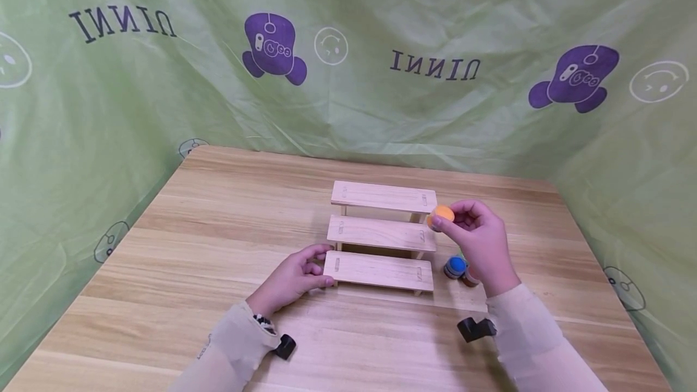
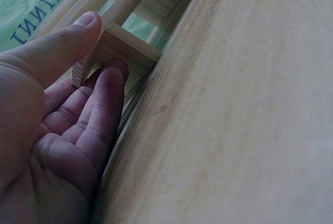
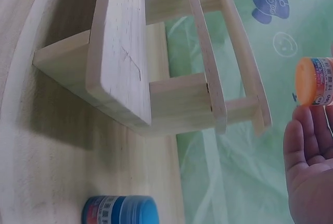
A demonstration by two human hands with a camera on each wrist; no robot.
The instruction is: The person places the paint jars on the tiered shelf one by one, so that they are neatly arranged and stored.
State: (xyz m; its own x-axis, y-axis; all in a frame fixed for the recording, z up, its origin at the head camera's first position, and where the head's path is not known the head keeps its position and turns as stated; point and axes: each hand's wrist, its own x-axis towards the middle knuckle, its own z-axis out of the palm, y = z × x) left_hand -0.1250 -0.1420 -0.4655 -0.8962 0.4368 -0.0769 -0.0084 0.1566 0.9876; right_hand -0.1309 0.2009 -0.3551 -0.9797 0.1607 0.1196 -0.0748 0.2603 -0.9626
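Note:
A three-tier wooden step shelf (image 1: 381,233) stands on the table. My left hand (image 1: 294,280) grips the left end of its lowest tier; in the left wrist view the thumb (image 2: 78,36) lies along the board's edge and the fingers reach under the end. My right hand (image 1: 479,238) pinches a small jar with an orange top (image 1: 442,215), held in the air by the right end of the upper tiers. In the right wrist view that jar (image 3: 315,81) shows a printed label. Below the right hand stands a blue jar (image 1: 455,267), with a reddish jar (image 1: 471,277) partly hidden by the hand.
The wooden tabletop (image 1: 163,271) spreads around the shelf. Green printed cloth (image 1: 348,120) hangs behind it and at both sides. Black wrist mounts (image 1: 476,329) stick out from both sleeves.

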